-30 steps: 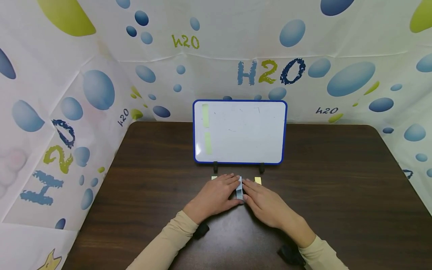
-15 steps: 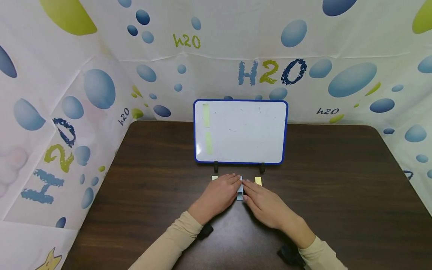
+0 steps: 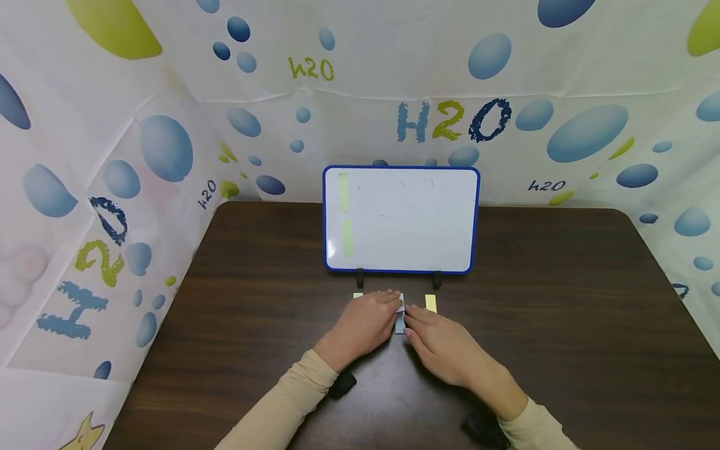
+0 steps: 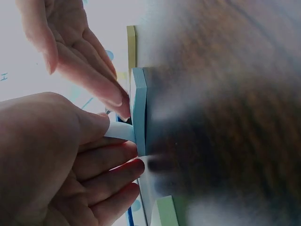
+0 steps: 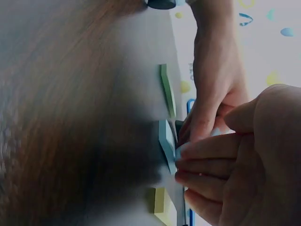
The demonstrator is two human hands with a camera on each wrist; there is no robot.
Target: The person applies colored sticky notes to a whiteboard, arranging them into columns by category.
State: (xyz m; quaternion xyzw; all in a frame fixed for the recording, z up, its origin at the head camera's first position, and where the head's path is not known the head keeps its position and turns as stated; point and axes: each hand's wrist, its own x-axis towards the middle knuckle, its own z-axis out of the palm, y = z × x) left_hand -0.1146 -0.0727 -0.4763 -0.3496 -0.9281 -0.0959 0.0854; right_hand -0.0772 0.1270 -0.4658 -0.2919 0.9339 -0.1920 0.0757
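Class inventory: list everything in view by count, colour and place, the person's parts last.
table: 1, dark brown, foreground
whiteboard: 1, white, blue-framed, on the table
strips: 2, pale green, whiteboard's left
stand feet: 2, black, under whiteboard
blue pad: 1, blue, before the whiteboard
sheet: 1, pale blue, curved up from blue pad
green pad: 1, green, left of blue pad
yellow pad: 1, yellow, right of blue pad
backdrop: 1, white with blue-green print, around table
black objects: 2, black, lower head view
sleeves: 2, beige, lower head view
left hand: 1, bare, pinching sheet
right hand: 1, bare, beside blue pad
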